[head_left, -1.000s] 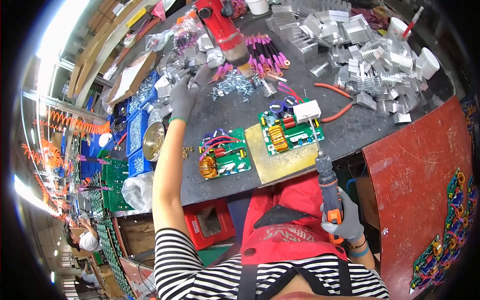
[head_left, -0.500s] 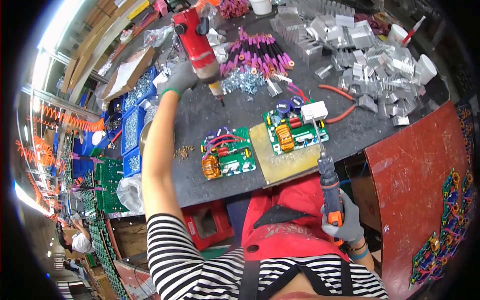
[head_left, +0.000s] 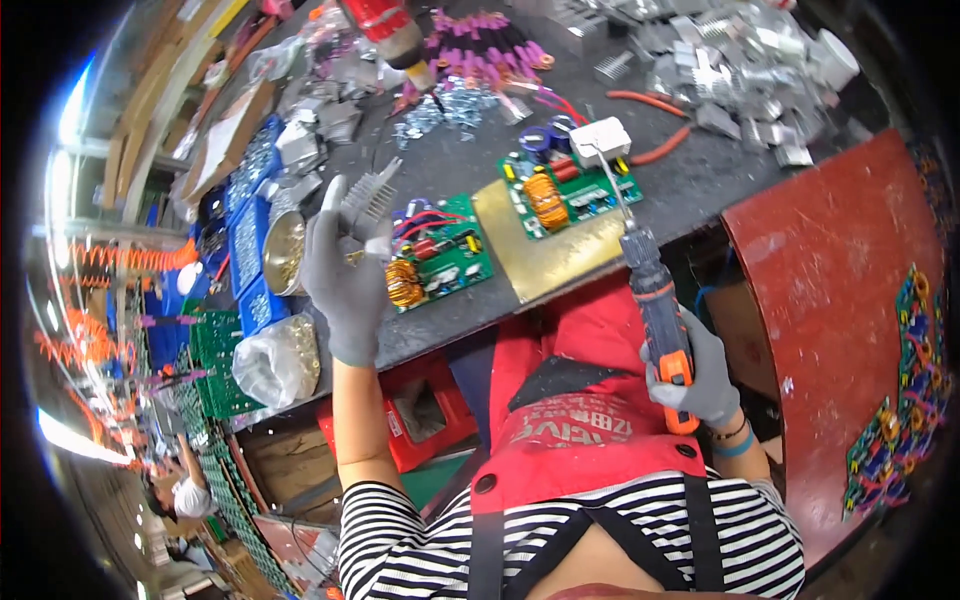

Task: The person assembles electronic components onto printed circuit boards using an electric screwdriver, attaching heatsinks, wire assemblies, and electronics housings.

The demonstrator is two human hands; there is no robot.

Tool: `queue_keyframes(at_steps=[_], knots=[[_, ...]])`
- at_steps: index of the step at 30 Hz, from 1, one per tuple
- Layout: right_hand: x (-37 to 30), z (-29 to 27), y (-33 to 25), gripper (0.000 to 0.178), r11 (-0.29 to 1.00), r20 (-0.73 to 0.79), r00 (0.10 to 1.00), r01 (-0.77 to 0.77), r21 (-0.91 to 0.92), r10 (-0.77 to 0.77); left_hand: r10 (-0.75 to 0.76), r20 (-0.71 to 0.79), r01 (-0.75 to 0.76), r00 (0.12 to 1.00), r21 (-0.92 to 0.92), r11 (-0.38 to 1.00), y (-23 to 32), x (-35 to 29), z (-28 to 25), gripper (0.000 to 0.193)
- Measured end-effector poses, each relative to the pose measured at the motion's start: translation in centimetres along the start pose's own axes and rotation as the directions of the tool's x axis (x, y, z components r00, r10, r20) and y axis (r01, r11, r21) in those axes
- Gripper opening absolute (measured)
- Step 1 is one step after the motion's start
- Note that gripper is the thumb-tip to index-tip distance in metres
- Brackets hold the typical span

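My left hand point(head_left: 345, 265), in a grey glove, is closed on a finned aluminium heat sink point(head_left: 372, 193), held up beside a green circuit board point(head_left: 462, 255) with a copper coil and red wires. My gloved right hand point(head_left: 705, 375) grips a dark electric screwdriver point(head_left: 655, 300) with orange parts. Its long shaft points up toward a white block point(head_left: 601, 140) at a second circuit board point(head_left: 570, 190); I cannot tell whether the tip touches. That board lies at the top of a yellow pad point(head_left: 560, 262). A red power driver point(head_left: 385, 30) hangs over the far side of the table.
Loose screws point(head_left: 445, 112) and purple-ended cables point(head_left: 490, 45) lie at the back. Heat sinks point(head_left: 720, 75) are heaped at far right, near orange-handled pliers point(head_left: 660, 145). Blue screw bins point(head_left: 245, 250), a metal bowl point(head_left: 284, 255) and a plastic bag point(head_left: 275, 365) stand left. A red board point(head_left: 820, 330) borders the right.
My left hand has come back from the red power driver's side toward me and now holds a heat sink. The right hand keeps the screwdriver in about the same place. The view has shifted.
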State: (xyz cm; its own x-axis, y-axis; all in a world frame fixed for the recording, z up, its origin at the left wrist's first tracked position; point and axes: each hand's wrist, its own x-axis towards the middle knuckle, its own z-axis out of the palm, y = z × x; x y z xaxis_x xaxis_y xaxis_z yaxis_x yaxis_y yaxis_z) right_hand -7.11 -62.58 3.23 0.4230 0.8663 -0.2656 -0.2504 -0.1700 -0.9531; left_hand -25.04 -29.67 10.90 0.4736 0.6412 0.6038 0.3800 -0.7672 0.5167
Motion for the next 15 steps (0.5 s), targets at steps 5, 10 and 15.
queue_keyframes(at_steps=[5,10,15], knots=[[-1.4,-0.4,0.2,0.084,0.998,-0.073,0.995,0.067,-0.017,-0.069,0.349,0.047,-0.342,0.936,-0.112,0.933,4.5,-1.6,6.1,0.046],[-2.9,-1.4,1.0,0.083,0.997,-0.148,0.988,0.048,0.065,-0.038,0.574,0.222,-0.583,0.788,-0.029,0.812,6.3,-0.1,12.0,0.042],[-3.3,-2.3,2.4,0.085,0.992,-0.164,0.982,0.109,0.066,-0.097,0.538,0.454,-0.588,0.710,-0.038,0.808,6.7,0.1,14.2,0.044]])
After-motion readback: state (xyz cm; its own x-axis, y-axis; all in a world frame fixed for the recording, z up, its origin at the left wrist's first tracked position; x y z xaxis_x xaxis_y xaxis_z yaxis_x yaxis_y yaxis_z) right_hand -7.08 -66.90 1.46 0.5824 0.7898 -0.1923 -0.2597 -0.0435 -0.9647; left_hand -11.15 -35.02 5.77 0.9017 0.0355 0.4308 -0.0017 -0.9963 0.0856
